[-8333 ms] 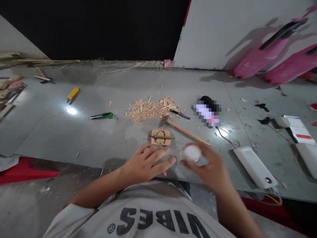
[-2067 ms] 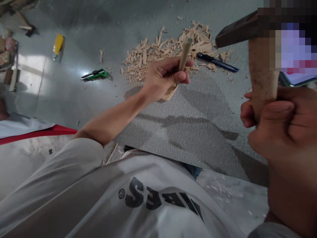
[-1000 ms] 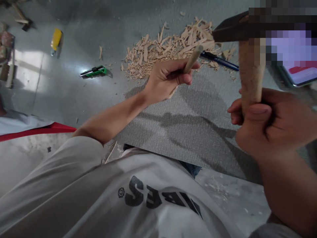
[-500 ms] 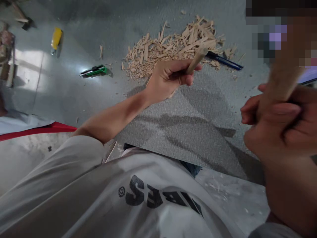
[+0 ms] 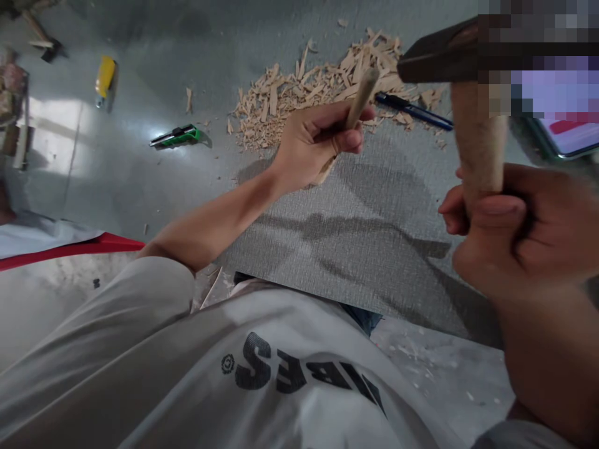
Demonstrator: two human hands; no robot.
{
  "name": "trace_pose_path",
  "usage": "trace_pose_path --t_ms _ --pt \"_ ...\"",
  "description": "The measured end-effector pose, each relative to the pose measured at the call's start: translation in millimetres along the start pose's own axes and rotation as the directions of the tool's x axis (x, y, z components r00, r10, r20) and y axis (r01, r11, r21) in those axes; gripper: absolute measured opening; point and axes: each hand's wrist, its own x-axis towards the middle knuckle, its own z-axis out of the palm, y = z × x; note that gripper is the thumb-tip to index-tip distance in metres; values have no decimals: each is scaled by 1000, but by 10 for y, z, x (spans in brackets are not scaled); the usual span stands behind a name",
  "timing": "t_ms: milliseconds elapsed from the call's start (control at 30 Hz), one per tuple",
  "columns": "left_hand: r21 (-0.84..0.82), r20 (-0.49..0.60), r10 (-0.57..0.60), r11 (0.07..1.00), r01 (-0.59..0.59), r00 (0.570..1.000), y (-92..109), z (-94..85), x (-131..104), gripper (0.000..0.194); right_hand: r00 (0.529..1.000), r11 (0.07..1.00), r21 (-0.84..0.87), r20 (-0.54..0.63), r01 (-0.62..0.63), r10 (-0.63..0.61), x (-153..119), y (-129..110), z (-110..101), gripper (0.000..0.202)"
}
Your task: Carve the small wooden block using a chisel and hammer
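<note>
My left hand (image 5: 311, 140) is closed round a slim wooden stick (image 5: 362, 93), which slants up out of the fist over the table. My right hand (image 5: 528, 224) grips the pale wooden handle of a hammer (image 5: 480, 137), raised close to the camera at the right. Its dark metal head points left, and part of it is covered by blurred blocks. Behind the stick spreads a heap of wood shavings (image 5: 318, 87). A blue utility knife (image 5: 414, 112) lies at the heap's right edge, between my two hands.
A green utility knife (image 5: 175, 137) and a yellow one (image 5: 105, 80) lie on the grey table (image 5: 299, 243) at the left. Another hammer (image 5: 44, 40) rests at the far upper left. A phone (image 5: 568, 140) lies behind my right hand. Another person's red-edged white clothing (image 5: 70, 240) shows at left.
The hammer in my right hand has tilted and shifted left, bringing its dark head into view. My left hand and the stick have moved slightly left and the stick stands more upright.
</note>
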Motion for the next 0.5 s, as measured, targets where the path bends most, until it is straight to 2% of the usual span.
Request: trace_pose_path --t_ms 100,200,267,333,433,500 --pt "-62 -4 -29 998 29 1000 92 48 25 39 992 994 48 -82 102 -98 29 0 18 79" --pt "-67 -16 -44 997 42 999 120 74 21 41 992 993 65 -76 102 -96 48 -22 9 76" --pt "-6 -6 -102 995 102 995 96 69 4 54 997 996 62 -57 64 -61 48 -41 5 78" --pt "44 9 -150 988 149 989 20 46 -9 75 999 998 53 -44 25 -23 39 -56 5 82" --pt "64 -9 -109 992 109 994 -184 -17 12 102 1000 999 48 -14 -15 15 18 -59 1 86" --pt "81 12 -62 995 60 998 -350 -73 64 106 999 999 30 26 -40 39 5 -48 -10 91"
